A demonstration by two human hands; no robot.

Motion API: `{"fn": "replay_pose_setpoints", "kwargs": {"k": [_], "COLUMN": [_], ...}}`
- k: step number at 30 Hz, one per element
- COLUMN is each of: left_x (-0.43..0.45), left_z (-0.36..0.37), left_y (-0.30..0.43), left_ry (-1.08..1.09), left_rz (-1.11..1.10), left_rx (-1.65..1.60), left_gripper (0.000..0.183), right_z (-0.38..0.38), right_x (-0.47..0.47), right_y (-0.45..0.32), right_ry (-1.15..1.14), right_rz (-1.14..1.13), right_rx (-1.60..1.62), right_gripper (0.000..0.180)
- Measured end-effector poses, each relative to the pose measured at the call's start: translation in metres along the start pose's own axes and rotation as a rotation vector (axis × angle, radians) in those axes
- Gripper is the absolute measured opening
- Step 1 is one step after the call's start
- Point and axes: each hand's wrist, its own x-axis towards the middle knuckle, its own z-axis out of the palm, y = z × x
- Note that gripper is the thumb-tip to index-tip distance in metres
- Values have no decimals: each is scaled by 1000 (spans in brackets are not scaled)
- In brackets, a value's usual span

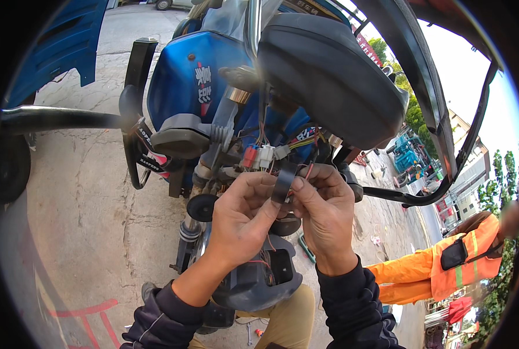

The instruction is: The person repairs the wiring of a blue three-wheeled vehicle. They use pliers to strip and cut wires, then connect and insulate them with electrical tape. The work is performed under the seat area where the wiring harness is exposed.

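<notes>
Between my fingers is a roll of black electrical tape (284,182). My left hand (246,213) grips its left side, thumb at the lower edge. With thumb and forefinger, my right hand (324,200) pinches a thin red wire (309,171) close to the roll's right side. Just beyond the hands hang a red plug connector (249,155) and a white plug connector (266,156), with a grey connector (281,152) beside them. Yellow and green wires (301,143) run from the grey one. Fingers partly hide the wire ends.
A blue fuel tank (189,83) and black instrument housing (329,78) of a motor tricycle stand ahead. Below the hands is a dark plastic headlight housing (259,283). A wrench (249,333) lies on the concrete. A person in orange workwear (451,261) stands at right.
</notes>
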Motion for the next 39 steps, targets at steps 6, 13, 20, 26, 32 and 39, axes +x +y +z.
{"fn": "replay_pose_setpoints", "kwargs": {"k": [6,13,20,26,32,39], "left_x": [8,8,7,4,1,2], "left_z": [-11,-14,-19,-18,-17,-20], "left_y": [1,-1,-3,2,-1,-15], "left_ry": [-3,23,-133,-108,-156,-183], "left_rz": [-98,-87,287,15,100,620], "left_rx": [-83,-74,572,369,295,682], "left_gripper": [21,23,16,15,19,35], "right_z": [-12,-21,-15,-5,-6,-9], "right_x": [7,13,-14,-35,-43,-37], "right_y": [-8,-23,-31,-34,-47,-55], "right_ry": [-367,-427,-260,-297,-323,-413], "right_rz": [23,-370,-356,-377,-296,-333], "right_rx": [3,-921,-1035,-1044,-1103,-982], "right_gripper": [28,25,15,13,16,15]}}
